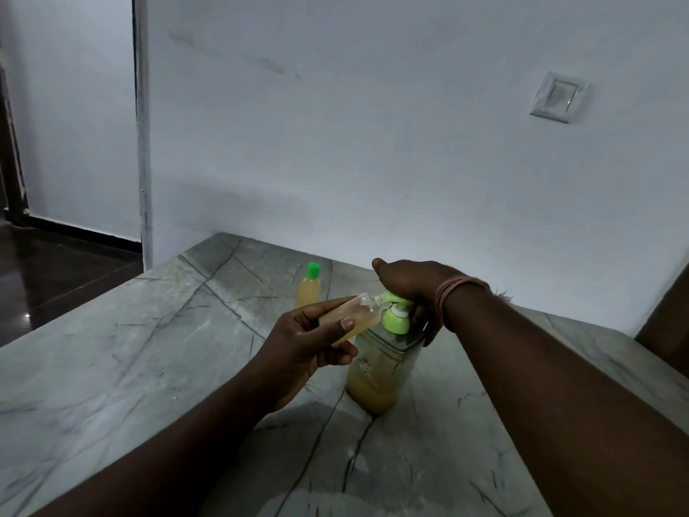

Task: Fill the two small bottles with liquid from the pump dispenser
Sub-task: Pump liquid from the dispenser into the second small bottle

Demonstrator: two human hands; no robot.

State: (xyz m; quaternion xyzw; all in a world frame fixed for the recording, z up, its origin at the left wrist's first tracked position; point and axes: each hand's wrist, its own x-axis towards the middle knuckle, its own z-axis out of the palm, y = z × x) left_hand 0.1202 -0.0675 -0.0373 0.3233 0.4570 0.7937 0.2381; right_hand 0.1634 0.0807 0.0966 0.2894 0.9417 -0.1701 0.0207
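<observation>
Grey veined stone counter (156, 367) against a pale wall, dimly lit, with a wall switch (557, 97) at upper right. At centre stands the pump dispenser (380, 371), a clear plastic jar partly filled with yellowish liquid and topped by a green pump head (396, 317). The right hand (414, 283) lies palm-down over the pump top, fingers curled around its far side, apparently pressing. The left hand (309, 339) pinches an open small bottle (352, 313) between thumb and fingers, tilted nearly on its side, its mouth brought up to the green spout; whether mouth and spout touch cannot be told. This bottle appears partly full. A second small bottle (309, 287), capped in green and holding yellowish liquid, stands upright on the counter well behind the left hand, near the wall.

Handling, as judged: the held bottle looks light and thin-walled, so it may flex under a firm squeeze; it is best gripped around its mid-body, as here, leaving the neck free. Any liquid spilled on its side would probably make it slippery. The dispenser looks heavier and stable on its broad base, yet a downward push off-centre could tip it; pressing straight down on the pump head is the safer hold. Tilted this far, the open bottle could spill as it fills.
</observation>
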